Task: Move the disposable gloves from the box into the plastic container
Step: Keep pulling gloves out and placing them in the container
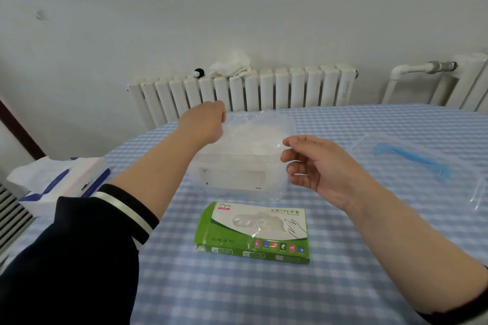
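Note:
A clear plastic container [237, 182] stands mid-table with a whitish heap of disposable gloves [253, 137] inside. A clear lid [274, 121] is held tilted over its top. My left hand [203, 124] grips the lid's far left edge. My right hand [314, 163] pinches the lid's near right corner between thumb and curled fingers. The green glove box [253, 232] lies flat on the checked cloth in front of the container, a bit of clear film showing at its window.
A tissue pack [60, 182] lies at the table's left edge. A clear zip bag with a blue slider [412, 158] lies to the right. Behind the table a white radiator [245, 90] carries a white cloth [232, 63].

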Available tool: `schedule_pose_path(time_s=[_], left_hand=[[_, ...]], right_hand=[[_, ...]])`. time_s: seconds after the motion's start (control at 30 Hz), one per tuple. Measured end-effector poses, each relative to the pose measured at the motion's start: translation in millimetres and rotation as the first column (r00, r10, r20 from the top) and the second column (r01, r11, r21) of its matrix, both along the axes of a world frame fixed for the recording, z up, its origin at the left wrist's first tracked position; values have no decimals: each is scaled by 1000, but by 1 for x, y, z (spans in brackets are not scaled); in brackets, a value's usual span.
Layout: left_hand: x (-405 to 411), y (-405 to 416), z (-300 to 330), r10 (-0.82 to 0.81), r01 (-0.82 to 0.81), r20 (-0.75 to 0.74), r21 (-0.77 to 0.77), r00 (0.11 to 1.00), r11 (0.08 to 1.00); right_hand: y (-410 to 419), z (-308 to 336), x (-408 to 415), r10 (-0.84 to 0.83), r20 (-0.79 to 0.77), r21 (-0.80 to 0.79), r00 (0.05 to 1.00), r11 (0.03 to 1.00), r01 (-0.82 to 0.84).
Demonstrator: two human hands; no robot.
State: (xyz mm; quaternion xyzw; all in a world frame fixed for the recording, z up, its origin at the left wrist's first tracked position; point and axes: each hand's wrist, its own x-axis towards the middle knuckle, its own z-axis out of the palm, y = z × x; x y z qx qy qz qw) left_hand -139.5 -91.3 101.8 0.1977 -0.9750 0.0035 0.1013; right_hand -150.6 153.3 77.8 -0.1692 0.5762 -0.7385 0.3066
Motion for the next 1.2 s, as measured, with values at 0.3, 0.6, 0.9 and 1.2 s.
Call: schedule_pose_path(time_s=[0.3, 0.6, 0.9, 1.2], left_hand=[[-4, 26, -12, -210, 15, 329, 509, 920, 861], [34, 39, -15, -56, 377, -499, 571, 865, 729], [114, 72, -87, -184, 546, -706, 328, 684, 771], [120, 60, -123, -321, 334, -102, 414, 941, 847]], right_hand=[[0, -2, 2, 63, -48, 60, 997, 996, -60], [-3, -15, 7, 520, -506, 608, 688, 781, -143], [-15, -46, 15, 718, -559, 796, 414, 605, 27], [-24, -64, 12, 631, -672, 711, 387, 695, 102]])
